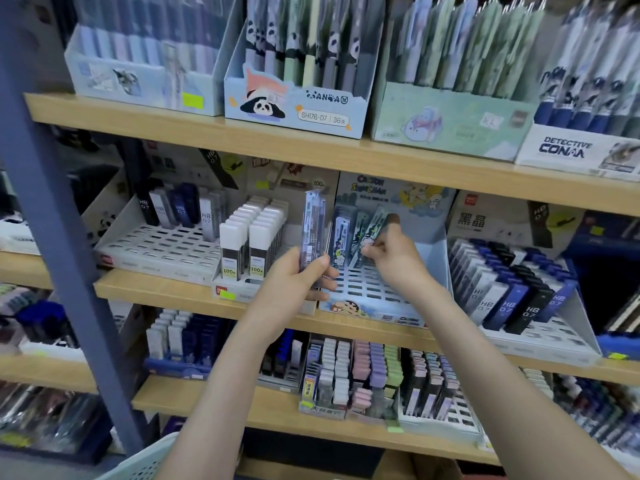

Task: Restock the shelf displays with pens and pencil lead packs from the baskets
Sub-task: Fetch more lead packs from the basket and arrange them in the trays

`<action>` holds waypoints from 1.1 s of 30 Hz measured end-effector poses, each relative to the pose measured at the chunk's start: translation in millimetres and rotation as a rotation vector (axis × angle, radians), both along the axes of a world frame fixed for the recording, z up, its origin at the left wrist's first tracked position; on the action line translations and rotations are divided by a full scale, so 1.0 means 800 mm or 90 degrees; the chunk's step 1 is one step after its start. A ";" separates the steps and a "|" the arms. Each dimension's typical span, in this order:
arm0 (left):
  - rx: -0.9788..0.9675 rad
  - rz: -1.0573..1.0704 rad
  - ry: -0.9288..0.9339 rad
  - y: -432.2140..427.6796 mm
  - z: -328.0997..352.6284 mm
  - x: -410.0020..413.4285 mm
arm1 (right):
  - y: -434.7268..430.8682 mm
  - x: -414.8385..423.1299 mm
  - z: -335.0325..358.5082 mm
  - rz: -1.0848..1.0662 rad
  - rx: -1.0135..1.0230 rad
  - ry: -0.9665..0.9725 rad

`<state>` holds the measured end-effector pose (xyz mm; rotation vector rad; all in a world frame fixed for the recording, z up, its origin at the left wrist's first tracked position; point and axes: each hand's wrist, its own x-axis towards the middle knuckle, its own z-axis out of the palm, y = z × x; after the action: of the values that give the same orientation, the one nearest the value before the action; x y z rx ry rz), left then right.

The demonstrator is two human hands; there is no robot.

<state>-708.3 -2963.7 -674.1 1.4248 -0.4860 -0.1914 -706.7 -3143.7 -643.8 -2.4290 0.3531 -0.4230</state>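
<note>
My left hand (298,282) grips a small stack of clear pencil lead packs (313,226), held upright in front of the middle shelf. My right hand (394,254) pinches a patterned lead pack (372,226) that leans tilted in the back row of the light blue cartoon display tray (363,289). One or two more packs (341,237) stand in that row beside it. Most of the tray's slots hold nothing.
Neighbouring trays hold white-capped lead boxes (251,237) to the left and dark HB packs (512,292) to the right. Pen display boxes (294,84) fill the shelf above. A grey upright post (59,216) stands at left. A white basket rim (145,462) shows at the bottom.
</note>
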 end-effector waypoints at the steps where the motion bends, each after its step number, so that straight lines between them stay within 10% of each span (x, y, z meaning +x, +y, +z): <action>1: -0.002 0.001 0.001 -0.001 0.000 -0.001 | 0.000 0.000 0.000 0.006 -0.002 -0.004; 24: -0.006 -0.047 0.001 0.007 -0.001 -0.004 | -0.003 -0.014 -0.009 0.071 -0.231 -0.134; 33: -0.007 -0.152 0.003 0.010 0.002 -0.012 | 0.052 -0.047 0.015 0.278 0.322 -0.140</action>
<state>-717.6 -2955.8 -672.3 1.3537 -0.6518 -0.3836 -744.2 -3102.3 -631.8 -1.8713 -0.1552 -0.3476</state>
